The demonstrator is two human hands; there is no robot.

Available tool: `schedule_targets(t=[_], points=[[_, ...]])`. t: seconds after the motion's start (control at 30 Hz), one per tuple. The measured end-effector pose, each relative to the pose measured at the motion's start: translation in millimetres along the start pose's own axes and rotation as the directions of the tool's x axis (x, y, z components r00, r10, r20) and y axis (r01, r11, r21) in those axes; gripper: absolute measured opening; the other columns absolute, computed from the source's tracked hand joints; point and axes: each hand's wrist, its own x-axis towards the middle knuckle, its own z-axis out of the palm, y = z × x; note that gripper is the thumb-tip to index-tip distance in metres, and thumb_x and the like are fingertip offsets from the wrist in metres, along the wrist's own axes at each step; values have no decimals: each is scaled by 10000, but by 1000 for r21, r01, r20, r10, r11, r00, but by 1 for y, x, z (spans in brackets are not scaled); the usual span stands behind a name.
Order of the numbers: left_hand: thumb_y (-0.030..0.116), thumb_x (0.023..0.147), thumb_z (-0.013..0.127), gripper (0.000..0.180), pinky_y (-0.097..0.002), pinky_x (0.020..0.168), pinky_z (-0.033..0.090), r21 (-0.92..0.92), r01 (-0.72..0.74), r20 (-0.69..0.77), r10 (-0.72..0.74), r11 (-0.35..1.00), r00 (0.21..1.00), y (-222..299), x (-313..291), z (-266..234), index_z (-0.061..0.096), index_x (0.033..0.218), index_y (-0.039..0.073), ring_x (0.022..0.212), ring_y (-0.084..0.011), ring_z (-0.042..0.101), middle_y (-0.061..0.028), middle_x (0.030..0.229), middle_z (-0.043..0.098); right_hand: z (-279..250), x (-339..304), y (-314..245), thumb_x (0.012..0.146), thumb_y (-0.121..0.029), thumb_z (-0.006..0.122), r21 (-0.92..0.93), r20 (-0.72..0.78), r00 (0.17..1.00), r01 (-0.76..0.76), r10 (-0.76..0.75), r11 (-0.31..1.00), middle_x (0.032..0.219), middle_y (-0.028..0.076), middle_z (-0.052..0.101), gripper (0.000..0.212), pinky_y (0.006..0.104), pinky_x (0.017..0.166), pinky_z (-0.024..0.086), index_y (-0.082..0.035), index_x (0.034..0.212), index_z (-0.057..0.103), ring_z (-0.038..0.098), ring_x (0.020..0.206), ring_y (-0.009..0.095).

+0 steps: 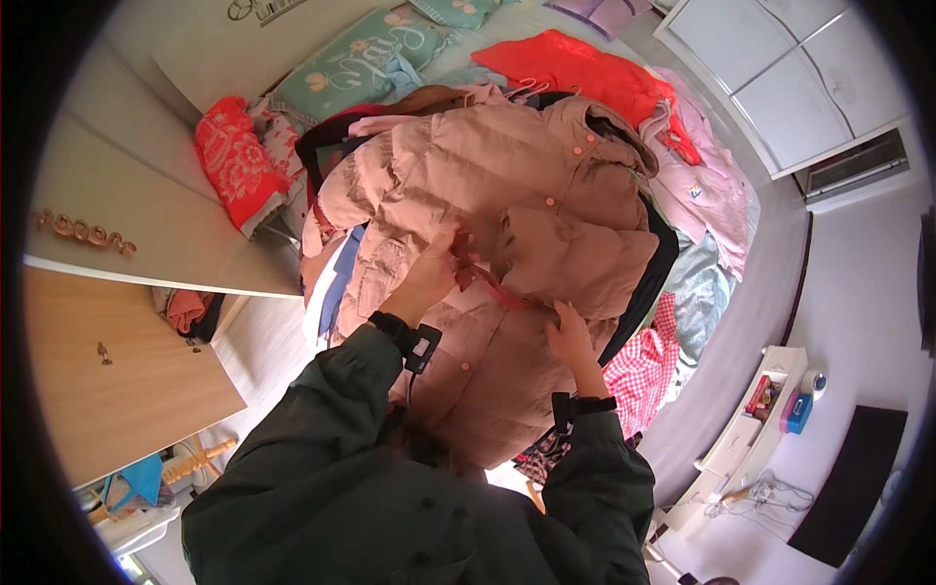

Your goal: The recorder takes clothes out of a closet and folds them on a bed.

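A dusty-pink puffer jacket with round snap buttons lies spread over a heap of clothes in front of me. My left hand is closed at the middle of the jacket, its fingers on a red fabric strip. This strip runs across the jacket front toward my right hand. My right hand has its fingers bent on the jacket's fabric, just below the folded sleeve. The fingertips of both hands are partly hidden by fabric.
The bed holds a red garment, pink clothing, a red checked cloth, a red patterned cushion and a green pillow. A wooden wardrobe door stands at left. A white drawer unit is at right.
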Motion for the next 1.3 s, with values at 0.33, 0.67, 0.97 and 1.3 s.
schedule_targets(t=[0.33,0.67,0.97,1.3], points=[[171,868,533,223,-365,734,487,-152,29,114,-12,988,993,18,-19,17,482,1055,60,858,-250,558,-135,997,540,20,25,-119,779,-215,596,-89,-235,971,-57,35,994,1012,264,560,376,405,810,436,31,1053,522,539,937,400],[122,782,591,424,-335,778,436,848,-479,225,664,227,713,11,-25,25,445,1175,54,875,-205,533,-84,991,540,-17,38,-84,858,-132,474,753,161,987,-131,13,645,574,-79,415,193,206,484,315,4,769,577,385,555,20],[93,800,524,219,-263,687,455,714,29,83,-126,700,988,-10,-11,49,540,1005,19,768,-149,578,-65,834,599,-54,58,-90,860,-161,511,749,96,995,-93,30,656,624,-73,441,222,198,512,322,24,752,569,388,595,24],[1,794,440,136,-314,762,478,51,61,89,-65,997,994,5,-8,31,538,889,5,722,-174,536,-88,778,547,12,4,-60,875,-153,527,857,11,878,-255,478,448,646,-95,436,176,177,497,291,-7,801,592,362,578,-6]])
